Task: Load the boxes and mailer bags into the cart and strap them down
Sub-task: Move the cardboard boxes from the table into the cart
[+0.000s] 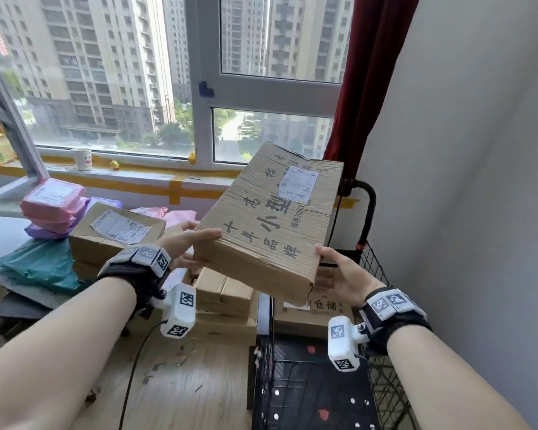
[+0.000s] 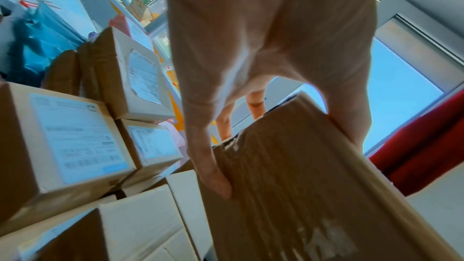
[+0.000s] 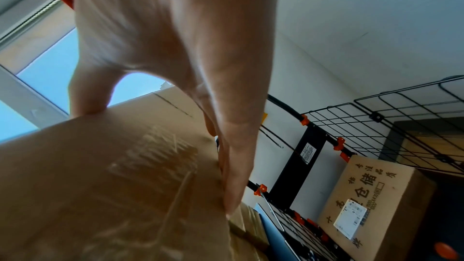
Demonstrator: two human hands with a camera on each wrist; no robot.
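A flat, creased cardboard box (image 1: 271, 218) with black printed characters and a white label is held in the air, tilted, above the black wire cart (image 1: 375, 268). My left hand (image 1: 190, 243) grips its near left corner, thumb on top and fingers underneath. My right hand (image 1: 336, 265) grips the near right corner the same way. The left wrist view shows my left hand (image 2: 251, 66) clamped on the box edge (image 2: 301, 186). In the right wrist view my right hand (image 3: 188, 47) holds the box (image 3: 113, 186). Another printed box (image 3: 371, 192) sits inside the cart.
Several labelled boxes (image 1: 115, 234) are stacked left of the cart. Pink mailer bags (image 1: 53, 200) and a teal one (image 1: 35, 265) lie further left. A white wall runs along the right, a red curtain (image 1: 367, 88) hangs behind the cart, and a window sill holds a mug (image 1: 81, 158).
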